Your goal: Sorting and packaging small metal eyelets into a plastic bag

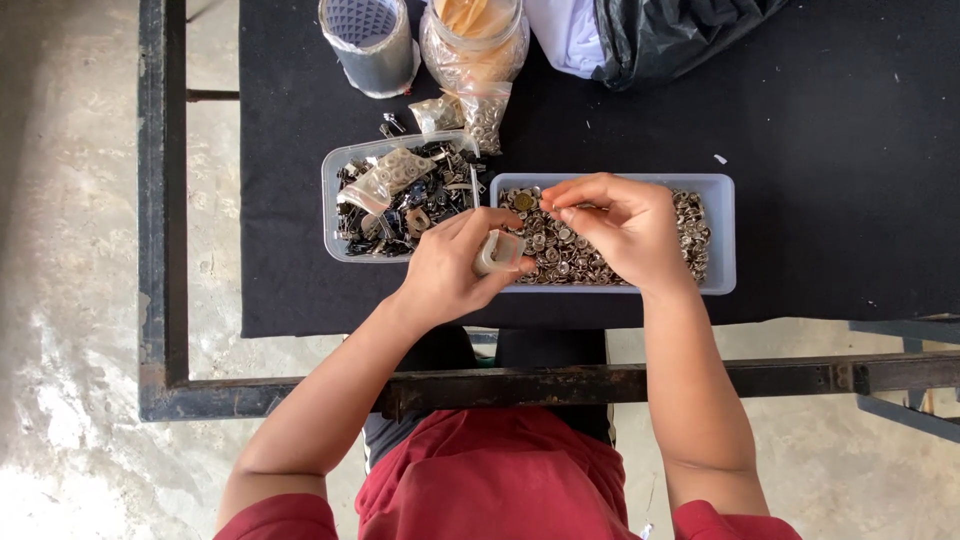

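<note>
Pale concrete floor [70, 250] shows around a dark metal frame [160, 200], and on it sits our worktop [830, 150], covered in black cloth. We sit close to its near edge in a red shirt [490, 480], both bare forearms reaching forward. Our left hand [450, 265] has its grip clenched around a small pale plastic piece [497, 252], thumb and fingers wrapped about it, held just over the near left corner of a clear rectangular tray [722, 235] filled with small silvery metal buttons [560, 255]. Our right hand [615, 225] hovers above that tray, its grip pinched at the fingertips [560, 205]; whether a button sits between them we cannot tell. Just left of the left hand lies a second clear tray [330, 200] holding dark metal fittings [400, 215] and a small clear bag. Beyond both hands, at the far side of the worktop, stand a grey roll of tape [372, 45] and a clear jar [475, 40], with two little bags of metal parts [470, 115] before the jar, and a black plastic bag [670, 30] further right
</note>
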